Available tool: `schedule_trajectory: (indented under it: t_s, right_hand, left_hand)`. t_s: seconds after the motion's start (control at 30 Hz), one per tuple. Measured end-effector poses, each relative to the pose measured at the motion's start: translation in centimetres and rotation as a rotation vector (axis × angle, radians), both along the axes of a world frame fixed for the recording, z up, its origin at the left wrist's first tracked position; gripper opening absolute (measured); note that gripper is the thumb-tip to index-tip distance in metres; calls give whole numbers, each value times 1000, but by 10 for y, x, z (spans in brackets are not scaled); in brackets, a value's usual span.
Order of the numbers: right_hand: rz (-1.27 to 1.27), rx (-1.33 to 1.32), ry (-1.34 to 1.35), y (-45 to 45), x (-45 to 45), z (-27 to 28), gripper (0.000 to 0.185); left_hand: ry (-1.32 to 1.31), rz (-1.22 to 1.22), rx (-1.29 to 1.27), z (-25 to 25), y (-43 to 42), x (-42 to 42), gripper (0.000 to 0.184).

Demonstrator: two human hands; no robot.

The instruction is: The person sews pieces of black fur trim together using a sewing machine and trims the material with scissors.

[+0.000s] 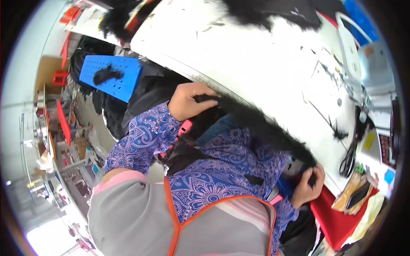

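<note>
A long strip of black fur [267, 123] is stretched between my two hands along the front edge of the white table [239, 55]. My left hand [190, 100] pinches the upper left end, thumb and fingers closed at the fur. At the lower right end, my right hand [309, 185] is closed with its fingertips on the other end of the strip. Below the fur lies my lap, covered by a blue and purple patterned apron [213, 187] with orange edging. Dark fabric [149, 91] hangs to the left, near my left wrist.
More black fur [277, 13] lies at the table's far side. A white machine [349, 47], apparently a sewing machine, stands at right. A blue perforated seat [128, 70] bearing a fur scrap is at left. Red material [335, 219] and a dark phone-like object [358, 195] are lower right.
</note>
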State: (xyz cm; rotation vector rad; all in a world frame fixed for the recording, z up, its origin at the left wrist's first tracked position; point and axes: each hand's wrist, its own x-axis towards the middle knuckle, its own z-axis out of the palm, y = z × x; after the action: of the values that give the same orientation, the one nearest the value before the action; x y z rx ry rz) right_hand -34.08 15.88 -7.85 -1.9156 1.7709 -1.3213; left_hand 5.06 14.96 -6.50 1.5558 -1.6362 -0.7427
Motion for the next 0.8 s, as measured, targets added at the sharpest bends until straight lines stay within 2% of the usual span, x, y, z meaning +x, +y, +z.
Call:
schedule_trajectory:
  t_s: [0.03, 0.07, 0.17, 0.2, 0.23, 0.3, 0.33, 0.37, 0.43, 0.5, 0.57, 0.6, 0.67, 0.7, 0.77, 0.8]
  right_hand:
    - [7, 130, -213, 3, 4, 12, 8]
    - [14, 262, -422, 7, 2, 19, 7]
    - [246, 178, -716, 3, 1, 25, 11]
    - [263, 169, -717, 0, 0, 24, 11]
    - [331, 233, -858, -1, -6, 23, 12]
    - [469, 309, -1089, -6, -8, 20, 19]
    - [482, 302, -1086, -9, -6, 21, 19]
    - [407, 311, -1004, -13, -5, 20, 19]
    - [334, 309, -915, -17, 8, 26, 20]
    - [118, 320, -913, -22, 29, 39, 18]
    - [151, 334, -882, -24, 25, 38, 18]
    - [177, 357, -858, -24, 24, 37, 17]
    - [165, 341, -855, -23, 27, 39, 16]
    - [192, 336, -856, -23, 28, 40, 15]
    - [207, 325, -850, -23, 30, 45, 14]
    - [184, 321, -856, -23, 34, 48, 12]
  left_hand:
    - [9, -68, -1, 4, 0, 4, 15]
    - [-14, -74, 104, 8, 2, 8, 14]
    - [-14, -83, 166, 18, 2, 18, 15]
    - [135, -76, 354, 22, 1, 22, 16]
    - [287, -72, 540, 25, 0, 26, 17]
    - [287, -56, 505, 30, -4, 37, 19]
    - [287, -51, 483, 33, -6, 44, 20]
    - [-18, -50, 89, 34, -14, 60, 19]
    - [-145, 220, -212, 38, -42, 102, 21]
    - [-354, 444, -408, 33, -88, 174, 20]
    - [-594, 703, -396, 20, -127, 243, 28]
    - [-861, 853, -318, 14, -142, 272, 36]
    - [-1003, 922, -43, 10, -159, 300, 36]
    - [-995, 914, -53, 8, -163, 308, 36]
    - [-1300, 824, 113, 2, -173, 318, 29]
    - [-1294, 815, 107, 4, -179, 319, 29]
